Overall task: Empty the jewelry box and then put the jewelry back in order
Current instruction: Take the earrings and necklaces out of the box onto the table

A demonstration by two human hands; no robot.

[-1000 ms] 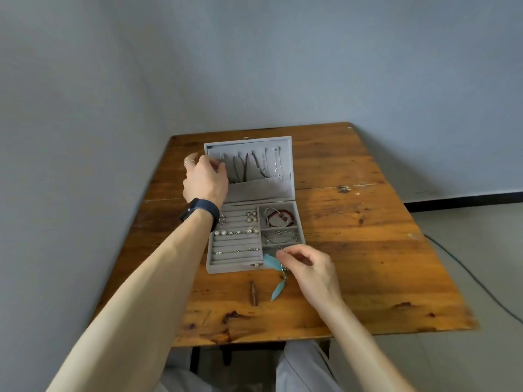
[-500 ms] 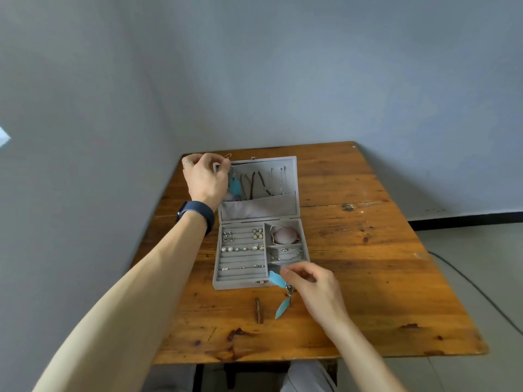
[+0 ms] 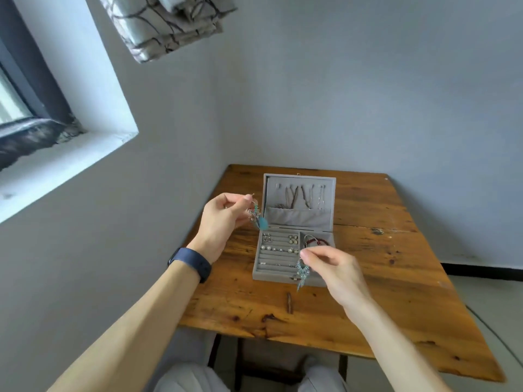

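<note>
A grey jewelry box [image 3: 294,274] lies open on the wooden table [image 3: 396,264]. Several necklaces hang inside its raised lid [image 3: 300,199]. The tray holds rows of small earrings [image 3: 278,248] and a red bracelet [image 3: 317,242] in a right compartment. My left hand [image 3: 223,222] is lifted left of the lid and pinches a turquoise dangling earring [image 3: 259,217]. My right hand [image 3: 336,268] hovers over the box's front right corner and pinches a matching turquoise earring [image 3: 302,274] that hangs down.
A small dark knot or stick [image 3: 289,302] lies on the table in front of the box. The table stands in a wall corner. A window sill [image 3: 65,159] and a folded curtain [image 3: 169,24] are at the upper left. My knees show below the table edge.
The camera has tilted up, showing the window. My left hand has drawn away from the lid with an earring. My right hand has lifted its earring off the table.
</note>
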